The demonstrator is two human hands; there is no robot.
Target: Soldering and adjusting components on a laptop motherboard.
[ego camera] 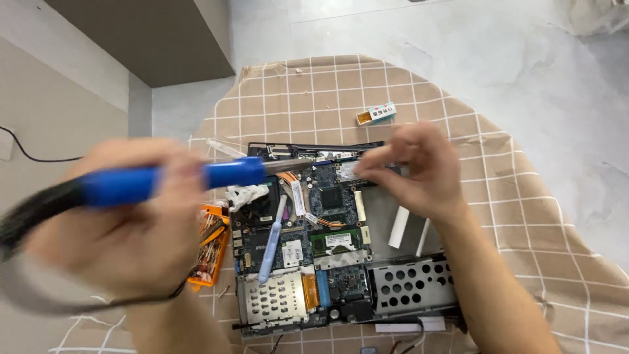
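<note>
One blue-handled soldering iron (196,177), metal-tipped.

Opened laptop (327,242) on checked cloth (524,216), screwdriver-bit case (211,246) just left, small box (379,114) behind.

Bright, even daylight, soft shadows; left hand (118,223) blurred by motion, edges bowed by wide lens

The opened laptop chassis (341,255) fills the middle of the checked cloth (524,216); right of it and beyond its far edge the cloth lies mostly bare, apart from a small box (378,114). Left of the chassis an orange bit case (209,246) crowds the edge. Above it the left hand (111,216) with the blue soldering iron (183,178) spans the far-left corner, the right hand (409,170) covers the far edge, and a pale blue tool (272,242) lies across the board.
</note>
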